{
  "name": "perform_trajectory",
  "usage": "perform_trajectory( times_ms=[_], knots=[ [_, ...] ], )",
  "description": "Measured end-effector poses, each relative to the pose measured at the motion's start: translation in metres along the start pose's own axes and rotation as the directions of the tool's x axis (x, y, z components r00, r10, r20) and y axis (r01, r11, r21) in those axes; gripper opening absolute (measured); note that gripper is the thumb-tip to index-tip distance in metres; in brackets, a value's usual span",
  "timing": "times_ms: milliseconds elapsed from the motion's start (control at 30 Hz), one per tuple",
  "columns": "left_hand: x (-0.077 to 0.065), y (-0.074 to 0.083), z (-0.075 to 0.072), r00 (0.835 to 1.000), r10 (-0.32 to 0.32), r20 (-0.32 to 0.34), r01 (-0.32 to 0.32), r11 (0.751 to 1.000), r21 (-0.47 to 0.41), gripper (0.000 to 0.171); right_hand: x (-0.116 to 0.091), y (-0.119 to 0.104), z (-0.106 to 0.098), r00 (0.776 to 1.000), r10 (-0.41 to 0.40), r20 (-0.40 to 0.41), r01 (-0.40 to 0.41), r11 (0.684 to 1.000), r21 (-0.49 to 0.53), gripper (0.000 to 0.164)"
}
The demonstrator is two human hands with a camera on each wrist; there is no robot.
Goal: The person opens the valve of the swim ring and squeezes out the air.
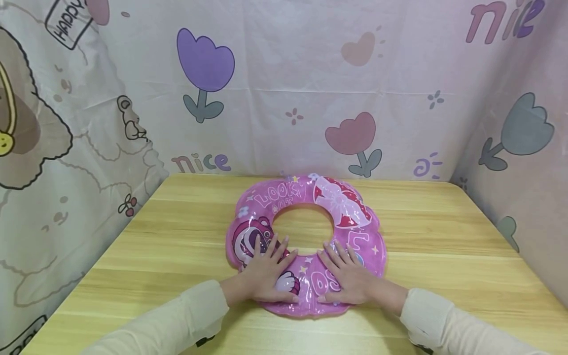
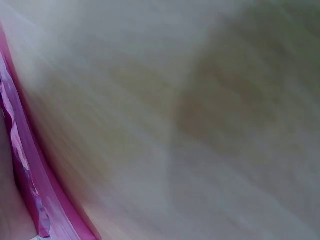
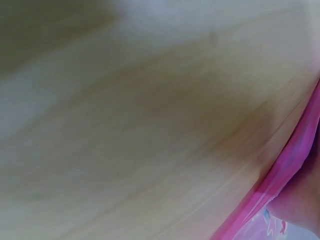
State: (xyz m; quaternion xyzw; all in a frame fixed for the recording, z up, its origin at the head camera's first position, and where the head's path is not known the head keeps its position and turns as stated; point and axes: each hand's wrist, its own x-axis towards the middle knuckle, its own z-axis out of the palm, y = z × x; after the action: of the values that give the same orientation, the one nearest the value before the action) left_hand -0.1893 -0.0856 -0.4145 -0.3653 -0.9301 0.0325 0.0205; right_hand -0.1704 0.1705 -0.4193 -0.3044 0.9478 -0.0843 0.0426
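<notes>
Printed cloth (image 1: 275,59) with tulips, hearts and the word "nice" hangs behind and beside a wood-grain table (image 1: 435,231). Near the middle of the table lies a pink swim ring (image 1: 310,276), flat on its side, the bare wood showing through its hole. A bear is printed at its left, "LOOK" at the far side and a bow at the far right.

Both hands lie palm down on the near part of the ring, fingers spread wide, neither gripping it. The left hand (image 1: 269,276) covers part of the bear, its fingertips by the hole; the right hand (image 1: 350,278) rests on the lettering, and the two thumbs point towards each other with a gap between.

As for progress, the ring is unfolded and laid out, and its rounded, glossy sides suggest some air inside. Its near edge looks puckered, so I judge it less than taut. Whether air is going in or out cannot be told, no valve being visible; folding has not begun.
</notes>
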Motion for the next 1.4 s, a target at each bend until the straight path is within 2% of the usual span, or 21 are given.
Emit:
perform_trajectory(
  times_ms=[233, 533, 867, 1133, 1267, 1400],
  knots=[
    [0.001, 0.0, 0.0, 0.999, -0.006, 0.035, 0.005, 0.999, 0.045, 0.099, 0.001, -0.001, -0.002, 1.0, 0.01, 0.019, -0.01, 1.0, -0.011, 0.099],
    [0.002, 0.002, -0.003, 0.997, -0.021, 0.068, 0.018, 0.999, 0.034, 0.098, 0.003, -0.001, -0.004, 0.999, 0.012, 0.03, -0.012, 1.0, -0.013, 0.102],
    [0.005, 0.007, -0.008, 0.991, -0.051, 0.12, 0.033, 0.988, 0.15, 0.101, 0.004, -0.008, -0.014, 0.994, 0.046, 0.103, -0.039, 0.997, -0.072, 0.103],
    [0.005, 0.01, -0.012, 0.982, -0.073, 0.174, 0.031, 0.972, 0.233, 0.103, 0.004, -0.008, -0.015, 0.992, 0.052, 0.119, -0.044, 0.997, -0.068, 0.105],
    [0.004, 0.008, -0.01, 0.985, -0.054, 0.162, 0.022, 0.981, 0.195, 0.102, 0.003, -0.006, -0.012, 0.994, 0.04, 0.097, -0.034, 0.997, -0.067, 0.104],
    [0.002, 0.005, -0.007, 0.994, -0.024, 0.11, 0.008, 0.989, 0.147, 0.101, 0.002, -0.005, -0.011, 0.997, 0.027, 0.068, -0.022, 0.997, -0.072, 0.104]
  ],
)
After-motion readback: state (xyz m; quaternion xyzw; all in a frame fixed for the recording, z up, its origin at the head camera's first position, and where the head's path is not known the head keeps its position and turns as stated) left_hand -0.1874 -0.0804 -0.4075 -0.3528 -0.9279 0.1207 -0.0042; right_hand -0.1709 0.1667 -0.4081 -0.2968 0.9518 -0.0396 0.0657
